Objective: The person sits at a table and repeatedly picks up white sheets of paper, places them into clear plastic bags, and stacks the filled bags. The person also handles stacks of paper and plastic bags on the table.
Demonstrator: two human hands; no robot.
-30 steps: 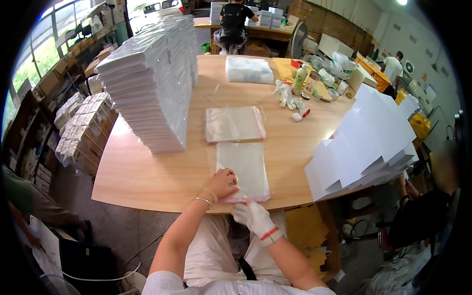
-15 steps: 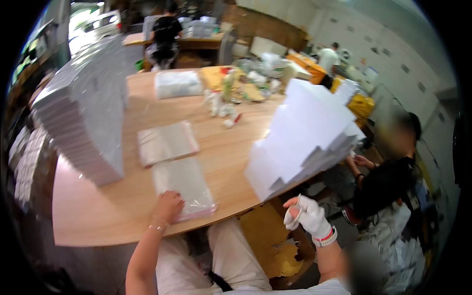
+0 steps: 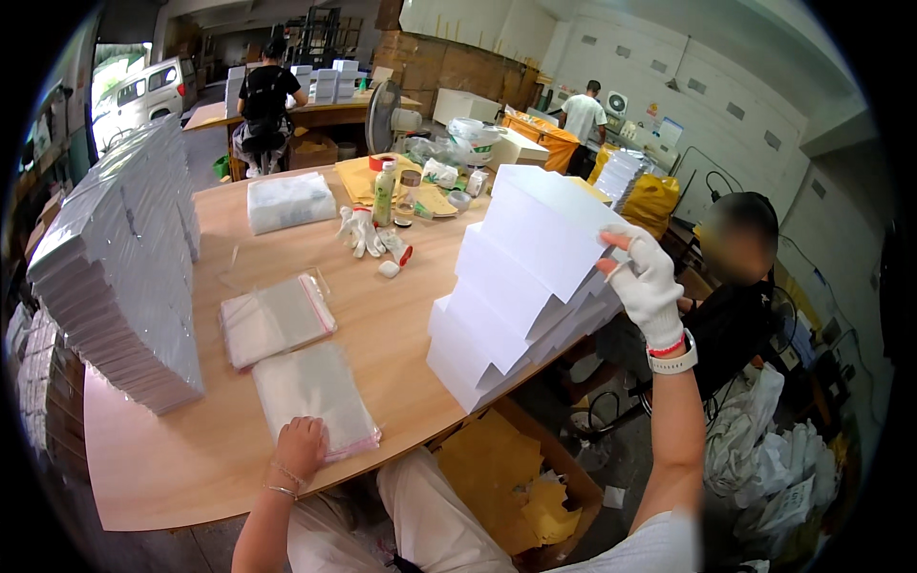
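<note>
My left hand (image 3: 302, 449) rests bare on the near edge of a stack of clear plastic bags (image 3: 315, 392), fingers lying flat. A second pile of clear bags (image 3: 277, 320) lies just beyond it. To the right rises a tall, stepped stack of white paper blocks (image 3: 535, 272). My right hand (image 3: 648, 286), in a white glove with bare fingertips, is at the top right edge of this stack. Its thumb and forefinger are apart at the paper's edge; I cannot tell how firmly they touch it.
Tall shrink-wrapped stacks (image 3: 124, 267) line the table's left side. Gloves (image 3: 361, 232), a green bottle (image 3: 384, 196) and a folded white plastic bundle (image 3: 291, 202) lie farther back. A carton of yellow paper scraps (image 3: 506, 473) stands below the edge. A person in black (image 3: 735, 306) sits at right.
My right hand has risen from beside the table up to the top edge of the white stack. My left hand stays on the bags. The view has shifted.
</note>
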